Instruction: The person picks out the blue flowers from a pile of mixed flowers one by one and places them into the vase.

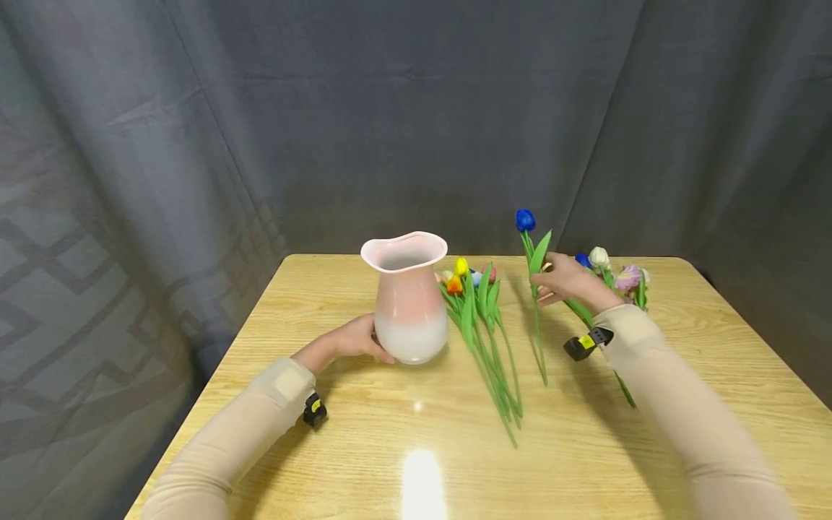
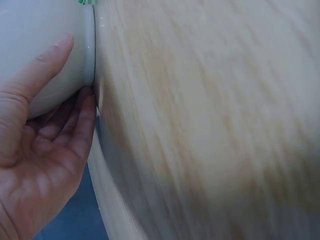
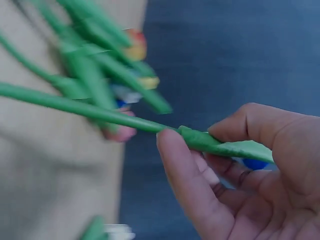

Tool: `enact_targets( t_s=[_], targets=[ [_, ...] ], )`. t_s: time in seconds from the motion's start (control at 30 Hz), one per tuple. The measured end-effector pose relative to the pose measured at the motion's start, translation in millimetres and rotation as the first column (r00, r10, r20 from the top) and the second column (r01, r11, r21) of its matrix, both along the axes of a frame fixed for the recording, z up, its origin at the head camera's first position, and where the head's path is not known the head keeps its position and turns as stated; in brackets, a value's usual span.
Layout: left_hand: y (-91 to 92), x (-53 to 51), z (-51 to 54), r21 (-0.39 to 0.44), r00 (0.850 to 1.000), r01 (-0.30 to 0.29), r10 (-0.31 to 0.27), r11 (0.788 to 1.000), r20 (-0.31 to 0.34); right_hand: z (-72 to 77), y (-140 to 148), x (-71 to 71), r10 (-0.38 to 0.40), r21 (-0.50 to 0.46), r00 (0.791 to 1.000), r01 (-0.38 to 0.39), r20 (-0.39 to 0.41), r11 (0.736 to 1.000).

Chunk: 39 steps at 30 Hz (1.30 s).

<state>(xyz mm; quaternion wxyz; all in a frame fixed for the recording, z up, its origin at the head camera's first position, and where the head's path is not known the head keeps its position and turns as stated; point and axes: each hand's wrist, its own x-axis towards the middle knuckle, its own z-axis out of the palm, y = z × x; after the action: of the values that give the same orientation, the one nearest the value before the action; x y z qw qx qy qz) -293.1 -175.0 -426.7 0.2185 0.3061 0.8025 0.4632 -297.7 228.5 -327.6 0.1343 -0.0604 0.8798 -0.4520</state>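
A pink-and-white vase with a wavy rim stands upright on the wooden table. My left hand grips its lower left side; in the left wrist view the thumb lies along the white wall and the fingers curl around near the base. To the right of the vase, my right hand pinches the green stem of a blue tulip, flower end up. The right wrist view shows the stem between thumb and fingers, the blue bloom mostly hidden behind the hand.
Beside the vase lies a bunch of tulips in yellow, orange and other colours, stems toward the front. More flowers lie beyond my right forearm, among them a white bloom and a purple-pink one. Grey curtains hang behind the table.
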Motion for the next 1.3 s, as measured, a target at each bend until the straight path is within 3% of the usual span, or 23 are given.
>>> enact_targets(
  t_s=[0.23, 0.37, 0.53, 0.77, 1.07, 1.17, 1.23, 1.27, 1.3],
  targets=[
    [-0.6, -0.9, -1.5, 0.0, 1.0, -0.003, 0.003, 1.0, 0.006, 45.5, 0, 23.5, -0.012, 0.026, 0.987, 0.016, -0.159, 1.0],
    [-1.2, -0.3, -1.3, -0.005, 1.0, -0.007, 0.007, 1.0, 0.001, 57.2, -2, 35.3, -0.01, 0.053, 0.967, 0.024, -0.253, 0.998],
    [-1.5, 0.5, -0.6, -0.011, 1.0, -0.013, 0.013, 1.0, 0.001, 57.3, -5, 43.4, 0.031, -0.001, 0.959, -0.033, -0.28, 0.999],
    [-1.6, 0.3, -1.0, -0.015, 1.0, -0.019, 0.019, 1.0, 0.01, 47.5, -8, 49.6, 0.138, -0.052, 0.966, -0.152, -0.221, 0.987],
    [-0.3, -1.7, 1.1, 0.026, 0.999, 0.039, -0.039, 0.999, -0.015, 46.4, -13, 54.8, 0.129, -0.113, 0.969, -0.156, -0.212, 0.981],
    [0.1, -0.4, 9.3, -0.048, 0.998, 0.027, -0.03, 0.998, -0.053, 45.9, -13, 55.0, 0.127, -0.112, 0.967, -0.154, -0.221, 0.982],
    [0.8, 3.8, 21.2, -0.208, 0.993, -0.059, 0.036, 0.976, -0.112, 45.8, -12, 54.4, 0.12, -0.113, 0.967, -0.148, -0.223, 0.982],
    [1.9, 6.5, 28.7, -0.321, 0.986, -0.102, 0.053, 0.942, -0.159, 45.8, -12, 54.1, 0.117, -0.113, 0.968, -0.145, -0.223, 0.983],
    [3.6, 9.9, 36.3, -0.449, 0.977, -0.15, 0.061, 0.881, -0.206, 45.7, -11, 53.7, 0.115, -0.115, 0.968, -0.143, -0.222, 0.983]
  ],
)
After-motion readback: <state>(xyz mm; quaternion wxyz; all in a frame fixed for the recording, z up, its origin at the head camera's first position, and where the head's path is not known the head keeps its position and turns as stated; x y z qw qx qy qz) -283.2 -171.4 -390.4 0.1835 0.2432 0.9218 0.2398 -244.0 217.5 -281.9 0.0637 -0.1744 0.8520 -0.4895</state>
